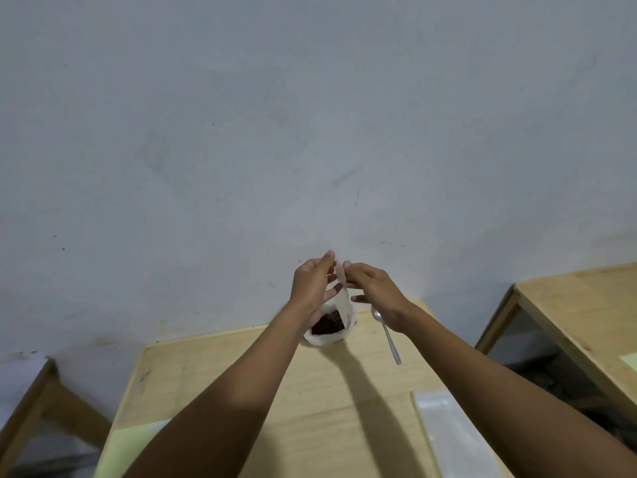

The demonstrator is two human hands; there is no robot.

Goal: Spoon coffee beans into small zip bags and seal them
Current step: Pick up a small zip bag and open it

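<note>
Both bare forearms reach out over the pale wooden surface (213, 374). Left hand (312, 288) and right hand (375, 291) each pinch the small clear zip bag (343, 298), raised above a white plastic bag of dark coffee beans (327, 326); a metal spoon (387, 334) lies just beside it.

spoon (386, 334) bowl behind right wrist, clear sheet (455, 439) cut off

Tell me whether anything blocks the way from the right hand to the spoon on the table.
Nothing visible does. The spoon lies bare on the wooden table, just below the right hand. But that hand, like the left hand, is pinching the small zip bag, so it must let go first.
</note>
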